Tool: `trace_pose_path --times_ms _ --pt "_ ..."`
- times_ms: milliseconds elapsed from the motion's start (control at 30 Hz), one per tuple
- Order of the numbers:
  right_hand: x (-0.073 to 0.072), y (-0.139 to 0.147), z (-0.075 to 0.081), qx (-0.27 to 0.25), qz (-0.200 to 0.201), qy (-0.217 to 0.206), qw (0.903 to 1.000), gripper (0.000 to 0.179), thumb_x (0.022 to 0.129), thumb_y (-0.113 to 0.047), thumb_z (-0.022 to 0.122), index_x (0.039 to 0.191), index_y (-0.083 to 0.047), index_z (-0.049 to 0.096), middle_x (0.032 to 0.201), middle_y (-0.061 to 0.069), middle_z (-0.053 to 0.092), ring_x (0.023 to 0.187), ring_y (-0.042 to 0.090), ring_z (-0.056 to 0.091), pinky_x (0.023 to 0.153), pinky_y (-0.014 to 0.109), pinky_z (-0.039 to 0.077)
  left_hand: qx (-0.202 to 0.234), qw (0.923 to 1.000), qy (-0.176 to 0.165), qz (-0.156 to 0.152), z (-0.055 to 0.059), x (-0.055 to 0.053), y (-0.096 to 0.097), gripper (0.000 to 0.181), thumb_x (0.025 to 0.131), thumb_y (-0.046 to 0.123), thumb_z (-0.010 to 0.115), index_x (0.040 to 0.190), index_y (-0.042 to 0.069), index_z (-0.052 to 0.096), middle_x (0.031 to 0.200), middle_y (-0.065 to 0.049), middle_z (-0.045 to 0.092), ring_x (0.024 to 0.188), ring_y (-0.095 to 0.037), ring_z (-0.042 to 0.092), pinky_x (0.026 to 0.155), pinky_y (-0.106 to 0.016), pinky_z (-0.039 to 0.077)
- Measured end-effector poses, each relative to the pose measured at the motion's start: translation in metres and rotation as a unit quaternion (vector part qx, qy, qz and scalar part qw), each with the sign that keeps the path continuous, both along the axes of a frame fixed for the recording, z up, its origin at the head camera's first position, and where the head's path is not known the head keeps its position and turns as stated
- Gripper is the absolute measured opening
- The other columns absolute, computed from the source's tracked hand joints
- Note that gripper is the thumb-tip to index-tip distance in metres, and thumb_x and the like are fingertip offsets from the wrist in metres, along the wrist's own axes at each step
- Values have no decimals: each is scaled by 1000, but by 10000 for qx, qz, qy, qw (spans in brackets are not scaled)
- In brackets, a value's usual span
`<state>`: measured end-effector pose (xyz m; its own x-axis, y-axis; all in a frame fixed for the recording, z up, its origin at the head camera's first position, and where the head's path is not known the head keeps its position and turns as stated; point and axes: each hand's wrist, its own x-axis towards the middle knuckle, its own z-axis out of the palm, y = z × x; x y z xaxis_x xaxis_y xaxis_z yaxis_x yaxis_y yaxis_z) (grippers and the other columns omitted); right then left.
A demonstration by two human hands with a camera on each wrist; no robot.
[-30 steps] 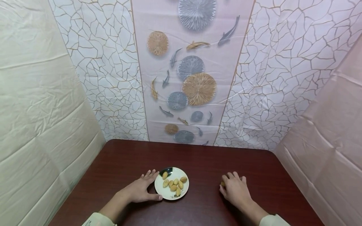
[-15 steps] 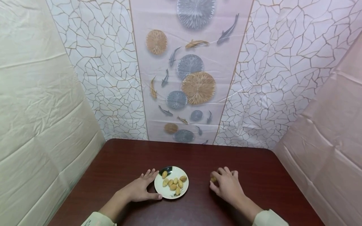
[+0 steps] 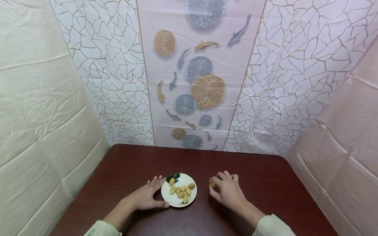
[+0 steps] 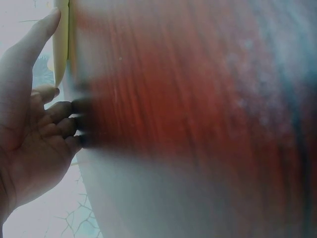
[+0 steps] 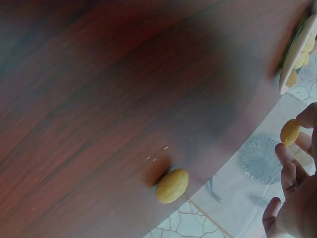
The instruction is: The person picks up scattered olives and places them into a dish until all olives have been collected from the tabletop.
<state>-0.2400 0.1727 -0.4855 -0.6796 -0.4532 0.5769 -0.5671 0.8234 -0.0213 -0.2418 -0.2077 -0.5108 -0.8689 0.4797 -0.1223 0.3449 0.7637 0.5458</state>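
Observation:
My left hand [image 3: 144, 196] rests beside a small round plate [image 3: 190, 179], thumb and fingers spread along its left rim. In the left wrist view the thumb [image 4: 42, 34] lies against the plate's edge [image 4: 60, 49]. On the plate, white with a dark green patch, sit several small yellow oval fruits [image 3: 181, 194]. To the right of it, my right hand [image 3: 228, 193] pinches one more yellow oval fruit [image 3: 212, 184] between thumb and fingertips. The right wrist view shows that pinched fruit [image 5: 290, 132] and another yellow fruit [image 5: 172, 186] lying on the table, hidden by the hand in the head view.
A dark red-brown wooden table [image 3: 265, 177] lies under everything. Behind it hangs a cloth [image 3: 195, 157] with printed fish and round leaves, and plain beige cloth [image 3: 339, 164] closes off both sides. A few pale crumbs [image 5: 154, 159] dot the tabletop.
My right hand has moved left toward the plate with the pinched fruit. The left hand and the plate have stayed in place.

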Motion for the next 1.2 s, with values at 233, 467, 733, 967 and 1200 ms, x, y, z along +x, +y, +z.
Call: trace_pose_path --times_ms 233,467,733,967,1200 --pt "-3 -16 3 -107 219 -192 9995 19 84 -25 91 97 -24 78 95 -8 69 89 15 55 79 48 44 27 10000 -57 4 1 1 -1 118 92 74 76 176 8 28 183 -23 23 172 -46 18 137 -68 23" --pt "-5 -27 7 -42 337 -430 9985 17 87 -24 90 100 -24 78 99 -9 70 90 14 51 83 46 42 45 10000 11 -8 0 0 0 117 92 74 76 176 8 28 183 -24 23 171 -46 19 137 -68 23" --pt "-7 -41 9 110 464 -555 9973 18 89 -24 89 104 -21 80 101 -6 71 91 13 51 83 46 42 67 9999 85 -28 2 0 0 117 91 71 79 175 5 30 182 -26 24 171 -48 20 137 -68 24" --pt "-8 -52 9 231 532 -570 9967 19 89 -23 90 106 -20 80 102 -5 73 92 14 51 81 41 38 103 9999 53 -14 1 1 -1 117 91 71 79 175 5 30 182 -26 24 171 -48 19 137 -69 24" --pt "-11 -61 11 322 597 -759 9948 19 94 -25 88 110 -20 81 106 -5 73 92 14 49 82 41 37 114 9999 1 21 3 1 -1 118 91 72 79 175 7 29 182 -25 23 171 -47 18 137 -68 23"
